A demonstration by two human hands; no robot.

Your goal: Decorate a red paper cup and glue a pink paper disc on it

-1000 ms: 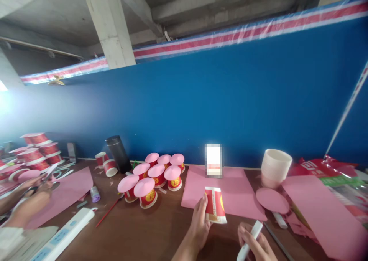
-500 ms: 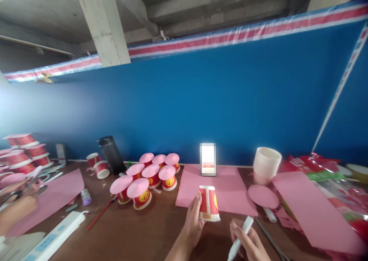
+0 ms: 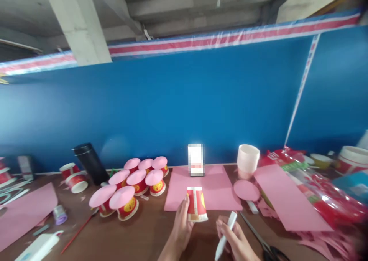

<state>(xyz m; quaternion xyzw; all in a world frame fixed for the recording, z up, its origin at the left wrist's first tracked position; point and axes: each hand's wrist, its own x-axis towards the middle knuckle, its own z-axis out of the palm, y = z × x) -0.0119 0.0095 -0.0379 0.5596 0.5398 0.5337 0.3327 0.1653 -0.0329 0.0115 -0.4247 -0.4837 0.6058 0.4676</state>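
Upside down in my left hand (image 3: 181, 222) is a red paper cup (image 3: 197, 204) with a white stripe and a yellow emblem. My fingers wrap its left side. My right hand (image 3: 234, 238) grips a white pen-like tool (image 3: 226, 234), perhaps a marker or glue pen, slanting down to the left; it is apart from the cup. Behind the cup lies a pink sheet (image 3: 212, 180). To the left stand several red cups (image 3: 126, 207) turned over, each topped with a pink paper cone (image 3: 122, 197). A pink paper disc (image 3: 246, 190) lies to the right.
Scissors (image 3: 266, 243) lie right of my right hand. A stack of white cups (image 3: 247, 159), a pink sheet (image 3: 290, 199) and red plastic packaging (image 3: 316, 184) occupy the right. Leftward are a black bottle (image 3: 90, 163), a red brush (image 3: 79, 230) and a white power strip (image 3: 38, 247).
The view has swung right, so the scene sits further left and the scissors' handles now show. The other person's hands have left view. My hands keep the same holds.
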